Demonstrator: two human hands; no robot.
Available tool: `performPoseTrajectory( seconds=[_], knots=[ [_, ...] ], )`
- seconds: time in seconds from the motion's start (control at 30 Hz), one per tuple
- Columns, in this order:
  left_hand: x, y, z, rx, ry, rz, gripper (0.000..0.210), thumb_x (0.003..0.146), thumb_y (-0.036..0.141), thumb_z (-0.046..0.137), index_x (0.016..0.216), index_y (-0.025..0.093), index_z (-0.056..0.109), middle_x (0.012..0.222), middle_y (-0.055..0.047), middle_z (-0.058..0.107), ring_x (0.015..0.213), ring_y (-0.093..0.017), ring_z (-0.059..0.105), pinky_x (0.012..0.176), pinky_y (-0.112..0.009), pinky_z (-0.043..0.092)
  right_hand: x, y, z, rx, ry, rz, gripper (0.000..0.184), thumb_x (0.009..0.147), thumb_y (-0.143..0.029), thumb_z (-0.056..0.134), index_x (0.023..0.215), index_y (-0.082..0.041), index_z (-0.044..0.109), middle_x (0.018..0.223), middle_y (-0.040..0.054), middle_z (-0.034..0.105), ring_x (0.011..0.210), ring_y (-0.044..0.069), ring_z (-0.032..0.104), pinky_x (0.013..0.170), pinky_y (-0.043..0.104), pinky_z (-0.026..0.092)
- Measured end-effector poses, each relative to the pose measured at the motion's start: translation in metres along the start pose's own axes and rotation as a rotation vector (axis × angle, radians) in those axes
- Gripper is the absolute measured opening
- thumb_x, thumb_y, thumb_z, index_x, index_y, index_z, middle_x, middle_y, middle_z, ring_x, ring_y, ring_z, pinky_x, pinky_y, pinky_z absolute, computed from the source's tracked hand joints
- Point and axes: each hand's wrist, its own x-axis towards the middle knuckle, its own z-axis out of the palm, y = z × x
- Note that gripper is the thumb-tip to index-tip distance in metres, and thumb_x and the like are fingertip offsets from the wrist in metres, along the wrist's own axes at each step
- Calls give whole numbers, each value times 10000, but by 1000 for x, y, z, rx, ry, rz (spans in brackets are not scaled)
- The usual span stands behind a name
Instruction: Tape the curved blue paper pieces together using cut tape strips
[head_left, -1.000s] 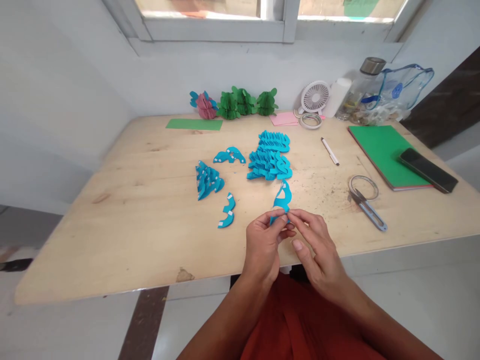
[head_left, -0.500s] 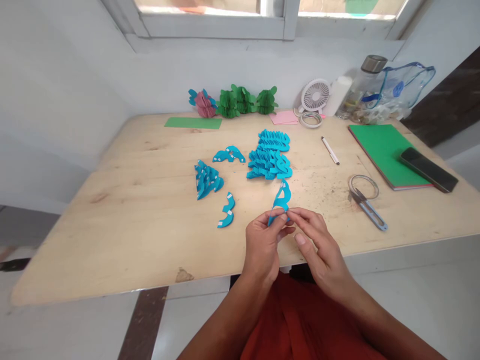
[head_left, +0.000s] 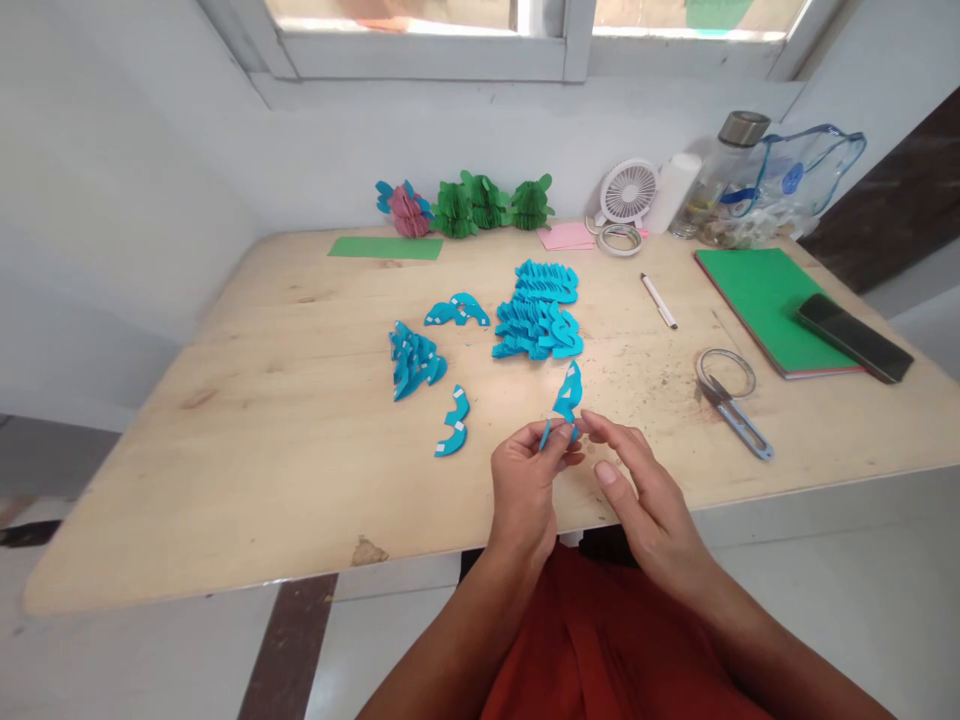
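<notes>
Between the fingers and thumb of my left hand (head_left: 525,480) is a blue paper cutout (head_left: 569,388) with a scalloped edge and small white patches. Its upper part sticks out beyond the fingertips; the lower part is mostly covered. Close on the right, my right hand (head_left: 645,485) has its thumb and forefinger apart, with the forefinger tip beside the cutout; whether it touches is unclear. Left of the hands lies a curved blue piece (head_left: 454,436) with white patches. Above it are a bunch of patched blue pieces (head_left: 414,360) and another arched piece (head_left: 469,305). Blue folded paper stacks (head_left: 536,328) sit beyond my hands.
Green paper ornaments (head_left: 487,203) and a pink one (head_left: 409,212) line the wall. At right lie thread snips (head_left: 742,425), a tape roll (head_left: 748,365), a pen (head_left: 658,300), a green folder (head_left: 765,300) and a phone (head_left: 855,338). A small fan (head_left: 628,192) stands behind.
The cutout in my left hand has turned and bent, its upper part now narrower. My right hand has shifted slightly right, its thumb and forefinger a little wider apart.
</notes>
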Motion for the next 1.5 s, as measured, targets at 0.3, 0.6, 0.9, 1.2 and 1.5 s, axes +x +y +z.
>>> performPoseTrajectory(
  seconds=[0.3,0.6,0.9,1.2,1.5],
  knots=[
    [0,1,0,-26,10,-20,152,607,210,771,678,125,667,659,-6,627,642,-119,578,644,-260,495,4,9,-3,68,89,3,284,944,-280,450,1195,-272,581,1235,65,602,1184,231,510,1033,454,376],
    [-2,-2,1,-14,-31,36,158,628,174,749,722,152,623,687,36,592,592,-88,553,615,-237,471,9,9,-3,280,23,79,292,951,-316,449,1129,-258,673,1150,69,647,1139,218,559,1005,420,427],
    [-12,8,-7,-2,-195,-117,375,733,393,677,1014,144,674,870,-85,692,820,-224,647,688,-345,525,8,30,-8,414,112,152,302,941,-377,465,1045,-248,717,1166,62,676,1147,233,575,1021,454,424],
    [-5,-7,9,-1,-134,-86,185,696,291,750,751,141,656,719,-22,661,667,-125,606,665,-265,507,4,34,-17,424,89,122,315,941,-393,460,1062,-237,705,1156,73,677,1143,237,574,1002,438,433],
    [-3,-10,8,94,-84,24,157,639,228,770,710,145,657,709,-17,648,656,-121,583,612,-242,495,4,33,-13,463,112,141,339,938,-434,444,1118,-245,659,1144,71,683,1084,238,611,940,417,480]
  ],
)
